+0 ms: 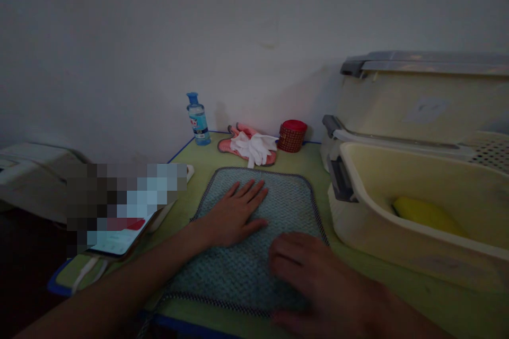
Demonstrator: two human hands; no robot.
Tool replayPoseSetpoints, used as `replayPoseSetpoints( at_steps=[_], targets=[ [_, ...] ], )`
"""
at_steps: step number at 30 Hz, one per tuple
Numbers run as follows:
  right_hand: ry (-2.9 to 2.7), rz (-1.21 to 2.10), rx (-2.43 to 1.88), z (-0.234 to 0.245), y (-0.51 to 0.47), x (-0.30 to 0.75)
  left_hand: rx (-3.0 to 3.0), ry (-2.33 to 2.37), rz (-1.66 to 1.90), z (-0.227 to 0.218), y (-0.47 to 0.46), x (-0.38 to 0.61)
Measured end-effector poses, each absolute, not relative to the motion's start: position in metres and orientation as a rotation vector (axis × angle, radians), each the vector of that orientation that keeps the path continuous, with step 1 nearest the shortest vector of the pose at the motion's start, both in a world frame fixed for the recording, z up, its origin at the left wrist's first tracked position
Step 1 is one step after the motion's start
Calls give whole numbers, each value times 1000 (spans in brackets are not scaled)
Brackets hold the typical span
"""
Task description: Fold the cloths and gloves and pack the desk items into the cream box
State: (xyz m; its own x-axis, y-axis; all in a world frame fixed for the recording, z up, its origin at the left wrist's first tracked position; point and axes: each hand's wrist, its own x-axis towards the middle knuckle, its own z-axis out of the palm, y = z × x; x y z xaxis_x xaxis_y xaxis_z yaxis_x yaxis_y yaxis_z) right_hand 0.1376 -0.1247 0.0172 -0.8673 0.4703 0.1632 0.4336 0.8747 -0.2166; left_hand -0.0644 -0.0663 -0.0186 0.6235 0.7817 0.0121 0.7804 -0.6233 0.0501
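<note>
A blue-green woven cleaning cloth (238, 275) with a dark stitched border lies spread out on the green table. My left hand (234, 214) rests palm down on its upper part, fingers stretched and apart. Over the lower right of the cloth is my right hand (314, 275), slightly blurred. Its fingers are bent and the thumb stands apart from them, with nothing visible in between. Whether the right fingertips touch the cloth is hard to make out.
Cream storage boxes (397, 259) stand at the right, the front one holding a yellow item (429, 214). Along the wall are a blue bottle (199, 122), a pink cloth (226, 145) under white fabric (258, 148), and a red container (292, 136). A partly pixelated phone (119, 241) leans at the left.
</note>
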Motion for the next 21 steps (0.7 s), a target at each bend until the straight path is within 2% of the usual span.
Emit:
replayPoseSetpoints(
  at_steps=[5, 8, 17, 21],
  targets=[
    [-3027, -22, -500, 22, -138, 137, 2784, 1353, 39, -17, -67, -63],
    [-3052, -14, -522, 22, -139, 138, 2795, 1345, 53, -18, -66, -64],
    [-3069, 486, -647, 30, -140, 143, 2778, 1248, 12, -13, -72, -64],
    [-3085, 773, -501, 28, -138, 148, 2733, 1138, 45, -1, -82, -57]
  ],
)
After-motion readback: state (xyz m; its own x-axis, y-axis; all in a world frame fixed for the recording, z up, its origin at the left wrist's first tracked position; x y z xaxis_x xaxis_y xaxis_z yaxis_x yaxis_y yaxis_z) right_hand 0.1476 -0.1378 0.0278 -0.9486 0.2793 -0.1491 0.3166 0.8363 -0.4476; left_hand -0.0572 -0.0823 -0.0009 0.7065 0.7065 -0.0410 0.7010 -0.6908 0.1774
